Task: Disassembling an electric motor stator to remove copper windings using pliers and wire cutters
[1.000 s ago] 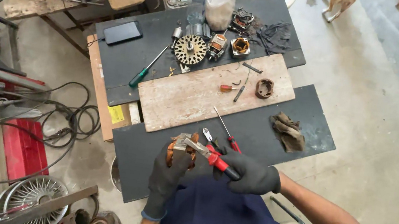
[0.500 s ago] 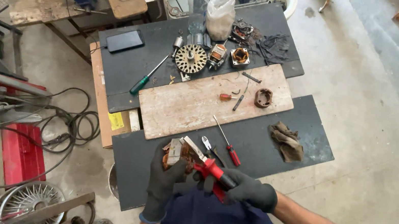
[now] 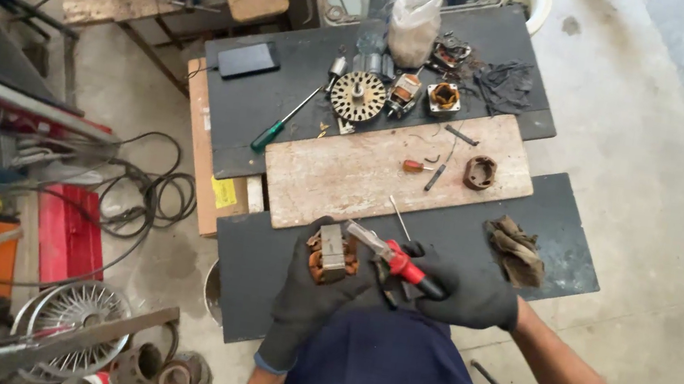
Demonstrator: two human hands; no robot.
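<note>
from the head view, looking down: my left hand (image 3: 320,290) is in a black glove and is closed around a small motor part (image 3: 331,254), a lump of metal plates with brown copper wire wound on it. it sits up in my palm, just above my lap and right at the near edge of the dark desk (image 3: 261,269). my right hand (image 3: 465,294), also gloved, is curled shut on the red-handled pliers (image 3: 391,257), and the tip of the pliers points at the motor part, touching it or nearly so; i cannot tell which.

i think the motor part is heavy for its size and very stiff, since it is mostly iron. the iron block is the good place to hold, by its flat sides. the thin copper wire looks easy to nick or bend, so i would not squeeze there. the gloves should help it not slip.

just past my hands a thin screwdriver (image 3: 399,218) lies on the desk. further out is a worn wooden board (image 3: 344,175), with a small ring-shaped part (image 3: 478,172) on it. a dirty rag (image 3: 515,250) lies to the right of my right hand. far out to the left lies a green-handled screwdriver (image 3: 281,122).
</note>
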